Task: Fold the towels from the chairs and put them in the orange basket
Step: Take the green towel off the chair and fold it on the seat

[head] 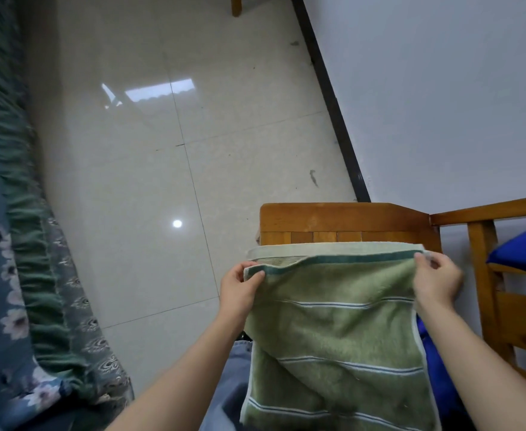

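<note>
**You Held a Fuzzy Green Towel by Two Corners**

Your left hand (242, 287) pinched one top corner of the green towel (336, 331). Your right hand (438, 279) pinched the other corner. The towel was soft and fuzzy, with thin white and blue stripes and a dark green band along the top. It was bent over on itself and hung down over your lap, with its far edge lying on the wooden chair (342, 219). The chair was brown and smooth. A blue cushion (519, 252) sat to the right. The floor (149, 157) had shiny pale tiles beside a white wall (435, 88).
</note>
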Motion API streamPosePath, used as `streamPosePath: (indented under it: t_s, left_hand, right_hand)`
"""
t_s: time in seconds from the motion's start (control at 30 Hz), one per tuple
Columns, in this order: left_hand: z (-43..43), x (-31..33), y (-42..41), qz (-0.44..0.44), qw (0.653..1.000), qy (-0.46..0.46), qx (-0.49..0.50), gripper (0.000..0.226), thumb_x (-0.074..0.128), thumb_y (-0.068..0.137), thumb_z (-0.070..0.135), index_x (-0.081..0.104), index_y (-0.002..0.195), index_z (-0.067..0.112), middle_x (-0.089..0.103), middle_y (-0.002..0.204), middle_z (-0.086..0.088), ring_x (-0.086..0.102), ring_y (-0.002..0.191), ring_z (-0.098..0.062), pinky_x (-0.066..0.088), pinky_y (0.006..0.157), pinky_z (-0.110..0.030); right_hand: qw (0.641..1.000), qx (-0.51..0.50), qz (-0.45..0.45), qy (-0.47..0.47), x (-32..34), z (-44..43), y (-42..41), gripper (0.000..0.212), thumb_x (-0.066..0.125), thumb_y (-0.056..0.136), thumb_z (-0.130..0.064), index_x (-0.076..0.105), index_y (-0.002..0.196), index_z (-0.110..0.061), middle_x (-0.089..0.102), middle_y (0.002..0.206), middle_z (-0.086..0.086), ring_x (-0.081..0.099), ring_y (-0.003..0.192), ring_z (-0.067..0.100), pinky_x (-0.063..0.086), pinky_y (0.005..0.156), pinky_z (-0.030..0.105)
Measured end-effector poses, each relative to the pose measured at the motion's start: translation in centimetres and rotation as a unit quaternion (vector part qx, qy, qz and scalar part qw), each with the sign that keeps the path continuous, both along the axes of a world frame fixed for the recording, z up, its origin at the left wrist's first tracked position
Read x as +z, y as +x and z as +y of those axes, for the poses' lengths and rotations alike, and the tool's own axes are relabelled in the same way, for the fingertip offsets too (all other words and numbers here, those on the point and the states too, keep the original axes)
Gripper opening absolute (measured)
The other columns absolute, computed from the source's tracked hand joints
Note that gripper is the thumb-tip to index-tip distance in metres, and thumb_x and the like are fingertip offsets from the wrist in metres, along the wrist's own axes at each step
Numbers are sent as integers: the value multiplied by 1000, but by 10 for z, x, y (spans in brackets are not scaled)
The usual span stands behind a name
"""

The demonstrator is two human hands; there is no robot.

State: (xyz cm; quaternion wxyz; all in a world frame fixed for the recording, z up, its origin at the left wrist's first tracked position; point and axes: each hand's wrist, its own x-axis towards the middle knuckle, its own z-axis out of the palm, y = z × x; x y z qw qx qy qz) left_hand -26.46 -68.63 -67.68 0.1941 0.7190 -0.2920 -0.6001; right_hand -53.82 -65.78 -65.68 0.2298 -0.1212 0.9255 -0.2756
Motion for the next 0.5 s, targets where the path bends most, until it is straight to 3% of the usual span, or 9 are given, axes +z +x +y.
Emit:
streamPosePath:
  t_s: [0.17,0.33,0.5]
  left_hand:
    - [-11,6,-21,19,999,-9,-26,4,59,88,12,63,87,12,63,83,0,59,82,-12,50,69,-20]
    - [-32,-10,-42,-34,998,-25,-53,12,60,88,16,64,98,11,64,98,-6,58,95,-19,52,86,-37]
    - [-36,-23,-45,-117,982,-67,-131,8,59,89,16,62,96,14,58,102,-4,54,92,-16,50,83,-30]
  right_hand:
    - [998,-40,39,-5,16,23,-26,31,47,95,-10,52,125,-2,54,126,18,51,117,33,41,96,40]
    - [999,-6,28,43,3,32,-33,30,48,95,-11,54,122,0,57,122,20,54,113,35,45,96,47]
    - [999,-15,9,36,-4,29,-34,29,49,94,-10,53,122,-3,57,122,18,53,113,36,43,93,45]
